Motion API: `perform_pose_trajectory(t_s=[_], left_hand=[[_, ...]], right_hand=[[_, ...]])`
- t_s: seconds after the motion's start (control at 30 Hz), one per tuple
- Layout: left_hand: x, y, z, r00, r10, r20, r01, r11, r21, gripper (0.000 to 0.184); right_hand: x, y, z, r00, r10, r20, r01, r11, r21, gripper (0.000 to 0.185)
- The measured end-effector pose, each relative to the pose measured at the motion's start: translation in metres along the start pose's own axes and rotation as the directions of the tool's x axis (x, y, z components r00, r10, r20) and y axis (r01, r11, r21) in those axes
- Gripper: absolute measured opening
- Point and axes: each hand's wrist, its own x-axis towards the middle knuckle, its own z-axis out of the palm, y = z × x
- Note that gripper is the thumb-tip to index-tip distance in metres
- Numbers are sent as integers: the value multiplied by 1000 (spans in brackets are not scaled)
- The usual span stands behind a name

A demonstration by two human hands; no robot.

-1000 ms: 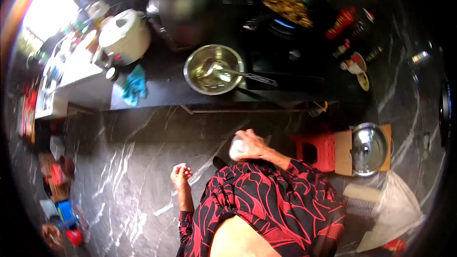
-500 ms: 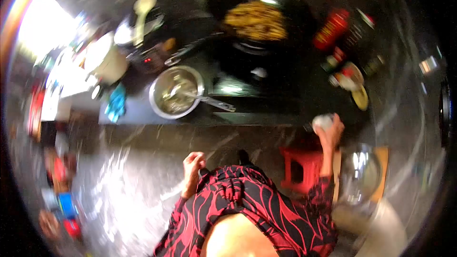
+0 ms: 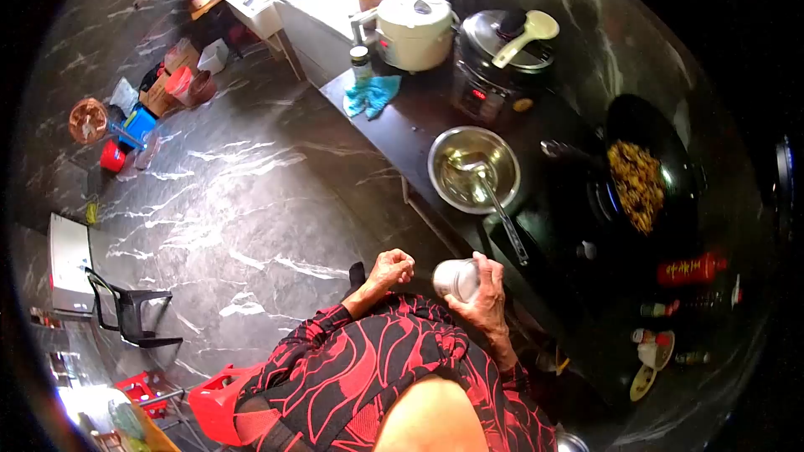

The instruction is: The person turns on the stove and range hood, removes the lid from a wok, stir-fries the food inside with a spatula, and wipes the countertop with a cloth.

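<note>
In front of my body, my right hand (image 3: pixel 486 300) is wrapped round a pale jar (image 3: pixel 456 279), which looks whitish inside. My left hand (image 3: pixel 389 271) is just left of the jar, apart from it, with its fingers curled together; I cannot make out anything in them. Beyond the jar, on the dark counter, stands a steel bowl (image 3: pixel 442 191) with a ladle (image 3: pixel 504 222) resting in it over some liquid. Farther right, a black wok (image 3: pixel 634 117) holds browned chopped food (image 3: pixel 636 187) on the stove.
A white rice cooker (image 3: pixel 412 38), a blue cloth (image 3: pixel 373 95) and a dark cooker (image 3: pixel 477 92) with a pale spoon (image 3: pixel 536 31) on its lid line the counter's far end. A red bottle (image 3: pixel 693 269) stands near the wok. Behind me are a red stool (image 3: pixel 219 406) and black chair (image 3: pixel 134 314).
My view has turned left, away from the stove. The right hand has brought the jar from the counter's right end to in front of my body, close to my left hand.
</note>
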Motion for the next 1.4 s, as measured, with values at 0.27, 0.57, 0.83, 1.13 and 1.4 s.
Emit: perform_pose_trajectory(t_s=[0.27, 0.57, 0.83, 1.13, 1.4], left_hand=[[-7, 78, -138, 777, 600, 190, -586, 581, 564, 59], [47, 157, -230, 517, 743, 425, -765, 180, 618, 100], [135, 207, -300, 451, 842, 296, -654, 85, 752, 88], [224, 287, -392, 501, 865, 13, -501, 278, 820, 95], [314, 346, -462, 526, 837, -153, -421, 412, 808, 96]], right_hand=[[90, -71, 128, 979, 187, 84, -193, 979, 66, 93], [214, -148, 245, 996, 81, -47, -75, 990, 118, 89], [333, -143, 316, 999, -23, 45, 12, 972, 235, 81], [472, -143, 315, 952, 44, 302, -204, 827, 524, 58], [482, -49, 332, 968, 137, -212, -214, 893, -396, 54]])
